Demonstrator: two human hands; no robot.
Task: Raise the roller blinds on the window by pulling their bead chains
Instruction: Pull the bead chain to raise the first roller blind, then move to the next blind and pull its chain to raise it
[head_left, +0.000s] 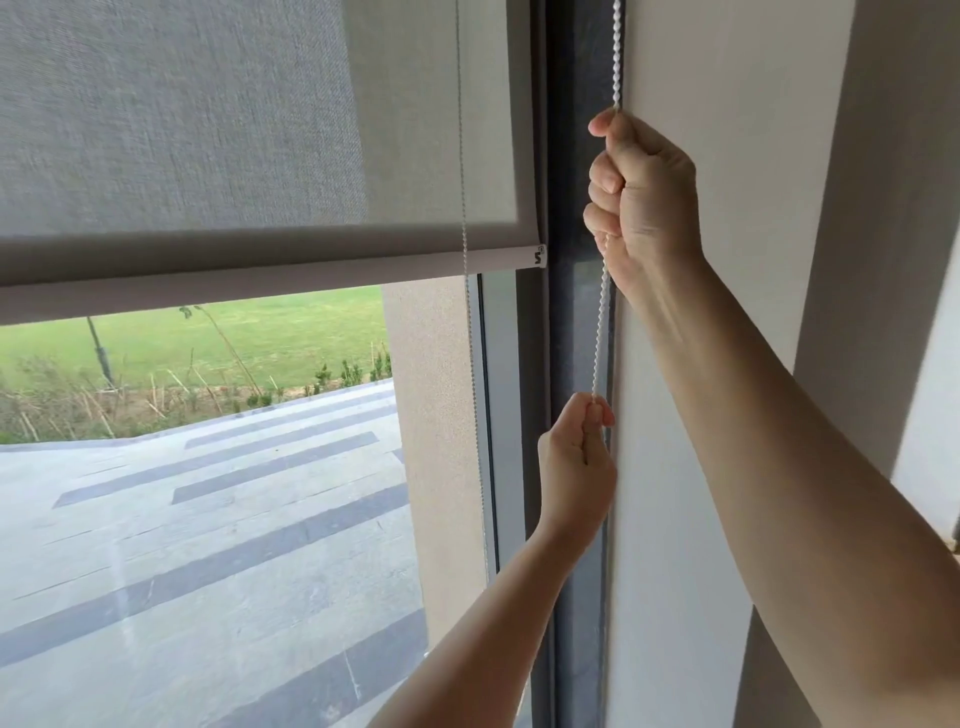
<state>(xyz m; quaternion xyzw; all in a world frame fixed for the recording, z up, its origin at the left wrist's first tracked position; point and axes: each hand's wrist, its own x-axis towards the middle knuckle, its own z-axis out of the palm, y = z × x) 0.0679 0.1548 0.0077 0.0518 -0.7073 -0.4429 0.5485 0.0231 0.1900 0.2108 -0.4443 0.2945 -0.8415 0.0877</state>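
A grey roller blind (234, 130) covers the upper part of the window, its bottom bar (270, 275) slanting across the glass at mid height. A white bead chain (602, 322) hangs along the dark window frame at the right. My right hand (644, 192) is fisted around the chain high up. Lower down, my left hand (576, 467) is closed on the same chain. The stretch of chain between the two hands runs nearly straight. A second, thinner strand of chain (467, 260) hangs in front of the blind's right edge.
The dark window frame (571, 312) stands upright right of the glass, with a pale wall (717, 364) beside it. Through the uncovered glass I see striped paving (208, 519), grass and an outside pillar (441, 415).
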